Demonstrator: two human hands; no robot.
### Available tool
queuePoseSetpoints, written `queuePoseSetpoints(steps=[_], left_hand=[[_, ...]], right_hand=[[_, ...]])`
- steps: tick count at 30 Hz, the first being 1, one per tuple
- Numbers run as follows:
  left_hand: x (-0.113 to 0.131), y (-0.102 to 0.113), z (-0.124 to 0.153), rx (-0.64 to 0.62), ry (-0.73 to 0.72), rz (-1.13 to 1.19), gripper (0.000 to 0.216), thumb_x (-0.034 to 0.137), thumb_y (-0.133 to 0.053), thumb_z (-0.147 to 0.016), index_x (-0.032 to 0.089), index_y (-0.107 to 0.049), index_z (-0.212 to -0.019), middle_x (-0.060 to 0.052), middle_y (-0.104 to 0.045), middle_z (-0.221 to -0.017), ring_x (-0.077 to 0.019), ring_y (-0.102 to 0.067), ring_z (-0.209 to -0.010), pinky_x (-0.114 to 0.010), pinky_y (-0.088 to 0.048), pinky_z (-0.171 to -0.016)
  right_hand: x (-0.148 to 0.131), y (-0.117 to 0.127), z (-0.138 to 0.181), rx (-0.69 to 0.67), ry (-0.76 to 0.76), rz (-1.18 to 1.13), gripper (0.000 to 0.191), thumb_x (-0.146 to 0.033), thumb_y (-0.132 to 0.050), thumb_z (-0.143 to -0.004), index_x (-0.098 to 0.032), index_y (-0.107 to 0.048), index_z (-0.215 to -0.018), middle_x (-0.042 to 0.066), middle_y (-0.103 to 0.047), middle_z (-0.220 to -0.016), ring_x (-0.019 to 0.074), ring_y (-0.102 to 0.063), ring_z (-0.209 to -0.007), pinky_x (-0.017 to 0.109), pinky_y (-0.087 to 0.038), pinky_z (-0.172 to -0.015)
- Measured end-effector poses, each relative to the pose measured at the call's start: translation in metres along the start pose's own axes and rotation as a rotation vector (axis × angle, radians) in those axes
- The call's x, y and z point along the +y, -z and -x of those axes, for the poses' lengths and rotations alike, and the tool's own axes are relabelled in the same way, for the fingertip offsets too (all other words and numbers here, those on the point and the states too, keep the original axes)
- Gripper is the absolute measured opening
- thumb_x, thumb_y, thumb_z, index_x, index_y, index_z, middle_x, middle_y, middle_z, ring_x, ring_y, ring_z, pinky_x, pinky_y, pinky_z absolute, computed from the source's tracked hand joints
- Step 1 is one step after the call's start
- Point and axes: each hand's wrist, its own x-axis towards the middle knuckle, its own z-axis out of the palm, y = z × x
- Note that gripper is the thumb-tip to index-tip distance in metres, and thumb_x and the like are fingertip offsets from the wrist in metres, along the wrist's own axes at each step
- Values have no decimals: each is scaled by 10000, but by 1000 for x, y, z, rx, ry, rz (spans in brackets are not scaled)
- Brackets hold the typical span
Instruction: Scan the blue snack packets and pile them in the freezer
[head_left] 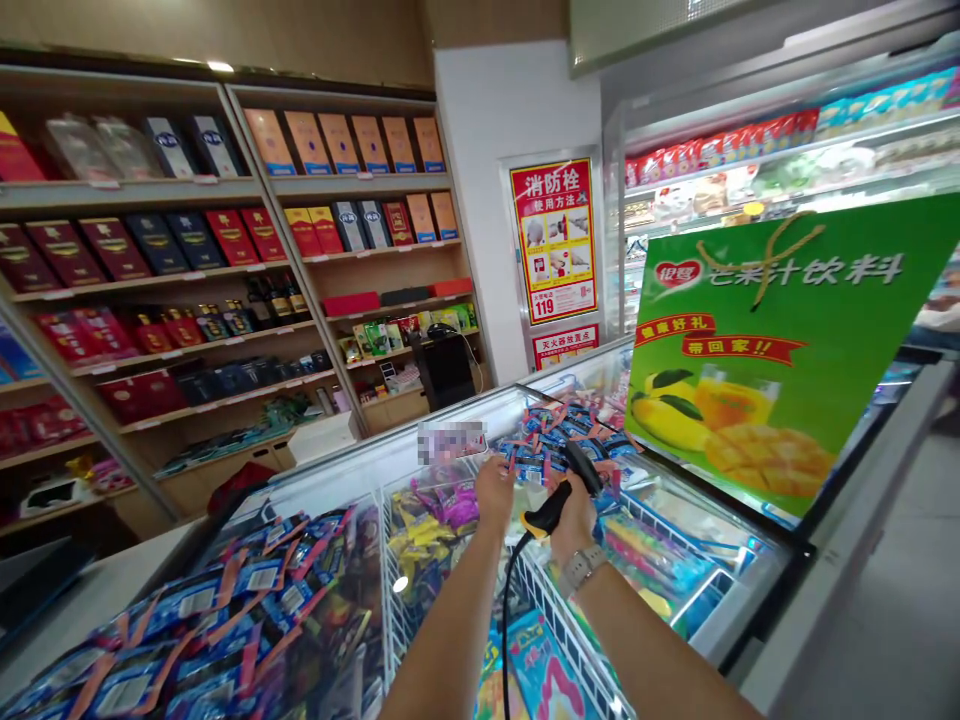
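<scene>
My right hand (574, 525) is wrapped round a black and yellow barcode scanner (546, 512). Its head points towards a pile of blue and pink packets (570, 425), and a black cable (506, 620) hangs down from its grip. To the left, my left hand (495, 492) has its fingers bent at the near edge of that pile, closed on a small blue packet (527, 463); the fingertips are partly hidden. A second, larger heap of similar blue packets (225, 610) with white barcode labels lies on the freezer's left side.
Under my arms is a glass-topped chest freezer (337, 500) with wire baskets of colourful packs. A green drink carton (765, 350) stands on its right side. Behind are shelves of boxed goods (180, 275), a red fire-hydrant sign (553, 240) and a lit refrigerated display (750, 150).
</scene>
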Motion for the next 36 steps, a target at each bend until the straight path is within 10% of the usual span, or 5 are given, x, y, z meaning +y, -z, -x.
queuePoseSetpoints(steps=[9, 20, 26, 30, 36], left_hand=[[-2, 33, 13, 42, -22, 54, 120, 124, -671, -711, 184, -683, -815, -46, -708, -863, -177, -654, -776, -321, -512, -776], [-35, 238, 105, 484, 104, -78, 140, 150, -614, -705, 178, -707, -806, -93, -730, -893, -236, -673, -856, -400, -511, -865], [-18, 325, 179, 313, 67, -418, 265, 254, -718, -666, 262, -759, -927, -104, -720, -1106, -316, -592, -1167, -466, -387, -1061], [-16, 370, 250, 99, 337, -767, 921, 427, -874, -467, 397, -572, -1337, -113, -360, -1566, -440, -179, -1467, -683, -138, -1109], [-36, 357, 291, -125, 378, -962, 1106, 567, -812, -574, 345, -283, -1521, -143, -105, -1635, -428, -2, -1486, -714, -34, -1101]], right_hand=[[1, -1, 11, -152, 7, -75, 89, -247, -632, -755, -229, -547, -769, -11, -688, -672, 158, -722, -727, 254, -612, -713], [53, 0, 119, -469, -428, 103, 67, -183, -621, -789, -188, -569, -747, 21, -683, -657, 155, -720, -672, 227, -605, -698], [94, 10, 215, -720, -753, 317, 80, -201, -666, -754, -176, -597, -722, 62, -702, -669, 215, -734, -712, 327, -602, -731], [113, 28, 252, -889, -910, 488, 121, -260, -696, -736, -154, -641, -759, 81, -717, -718, 222, -733, -727, 335, -595, -723], [140, 32, 277, -876, -860, 522, 150, -279, -711, -722, -143, -649, -744, 94, -726, -726, 214, -733, -737, 292, -588, -683]])
